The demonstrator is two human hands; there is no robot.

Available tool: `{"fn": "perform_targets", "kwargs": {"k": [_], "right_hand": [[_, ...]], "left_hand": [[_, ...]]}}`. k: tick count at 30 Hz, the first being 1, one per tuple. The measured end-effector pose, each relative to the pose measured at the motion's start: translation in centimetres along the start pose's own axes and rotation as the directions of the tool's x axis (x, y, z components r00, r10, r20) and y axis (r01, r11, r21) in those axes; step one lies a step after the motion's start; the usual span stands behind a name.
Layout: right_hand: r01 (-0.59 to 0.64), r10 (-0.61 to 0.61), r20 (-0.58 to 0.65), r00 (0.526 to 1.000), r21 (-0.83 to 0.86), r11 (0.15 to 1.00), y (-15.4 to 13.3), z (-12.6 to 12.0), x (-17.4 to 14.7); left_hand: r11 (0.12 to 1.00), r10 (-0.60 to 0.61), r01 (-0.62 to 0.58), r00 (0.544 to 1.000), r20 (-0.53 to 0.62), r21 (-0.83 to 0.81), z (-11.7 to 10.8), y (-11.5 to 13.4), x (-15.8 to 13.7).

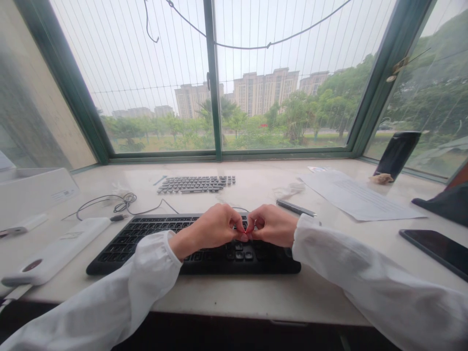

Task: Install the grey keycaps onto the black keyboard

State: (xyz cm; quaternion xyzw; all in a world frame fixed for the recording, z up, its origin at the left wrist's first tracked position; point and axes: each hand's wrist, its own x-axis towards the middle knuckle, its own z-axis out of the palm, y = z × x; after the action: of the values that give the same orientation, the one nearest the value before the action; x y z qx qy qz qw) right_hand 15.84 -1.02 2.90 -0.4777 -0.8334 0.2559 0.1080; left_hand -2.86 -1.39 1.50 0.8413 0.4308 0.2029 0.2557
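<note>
My left hand point(215, 225) and my right hand point(272, 225) meet above the right part of a black keyboard point(127, 253). Each pinches with thumb and forefinger, and the fingertips nearly touch. A thin red piece point(245, 232) shows between them, too small and too covered to name. Below the hands, a few arrow-key caps point(239, 255) sit on the keyboard. Much of its left and middle shows bare square key sockets. My hands and wrists hide part of its right side. Loose keycaps point(195, 184) lie in rows farther back on the desk.
A black cable point(126, 202) coils behind the keyboard. To the left lie a white power bank point(60, 251) and a white box point(36, 190). On the right are a pen point(295, 207), paper sheets point(360, 195), a phone point(437, 248) and a dark upright object point(398, 155).
</note>
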Motion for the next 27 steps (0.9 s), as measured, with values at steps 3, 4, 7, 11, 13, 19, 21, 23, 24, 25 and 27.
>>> {"fn": "perform_targets", "kwargs": {"k": [3,4,7,11,13,19,21,23,24,25,27], "right_hand": [[0.003,-0.003,0.001,1.000,0.004,1.000,0.2,0.2,0.3],[0.007,-0.007,-0.005,1.000,0.003,1.000,0.2,0.3,0.3],[0.031,-0.031,-0.018,0.999,0.000,1.000,0.7,0.3,0.5],[0.056,-0.046,-0.098,0.994,0.109,0.992,1.6,-0.6,0.5],[0.080,-0.055,-0.171,0.984,0.139,0.987,1.9,-1.3,0.4],[0.201,-0.194,-0.125,0.973,0.042,0.979,1.7,-1.2,0.0],[0.230,-0.231,-0.073,0.970,-0.026,0.973,1.4,-0.7,0.0],[0.245,-0.250,-0.054,0.967,-0.086,0.966,1.1,-0.3,0.0],[0.245,-0.253,-0.069,0.965,-0.102,0.964,1.0,-0.2,0.0],[0.244,-0.254,-0.087,0.963,-0.111,0.963,0.9,-0.2,0.0],[0.243,-0.255,-0.097,0.962,-0.123,0.962,0.7,-0.1,-0.1]], "left_hand": [[1.000,-0.002,0.002,1.000,0.005,0.006,0.1,-0.1,0.0],[1.000,-0.002,0.002,1.000,0.005,0.005,0.1,-0.2,0.0],[1.000,-0.008,0.008,1.000,0.013,-0.023,0.0,-0.3,0.0],[0.997,-0.018,0.018,1.000,0.005,-0.077,-0.8,-0.7,0.4],[0.998,-0.043,0.039,0.996,-0.077,-0.054,-1.5,-0.9,0.5],[0.988,-0.089,0.123,0.952,-0.293,0.098,-2.3,-1.6,0.9],[0.983,-0.070,0.116,0.952,-0.298,0.139,-2.1,-1.8,1.0],[0.979,-0.057,0.113,0.951,-0.303,0.170,-1.9,-2.0,1.1],[0.976,-0.056,0.118,0.949,-0.310,0.184,-1.8,-2.0,1.1],[0.972,-0.056,0.125,0.945,-0.323,0.200,-1.8,-2.1,1.1],[0.958,-0.061,0.154,0.933,-0.356,0.241,-1.8,-2.2,1.1]]}}
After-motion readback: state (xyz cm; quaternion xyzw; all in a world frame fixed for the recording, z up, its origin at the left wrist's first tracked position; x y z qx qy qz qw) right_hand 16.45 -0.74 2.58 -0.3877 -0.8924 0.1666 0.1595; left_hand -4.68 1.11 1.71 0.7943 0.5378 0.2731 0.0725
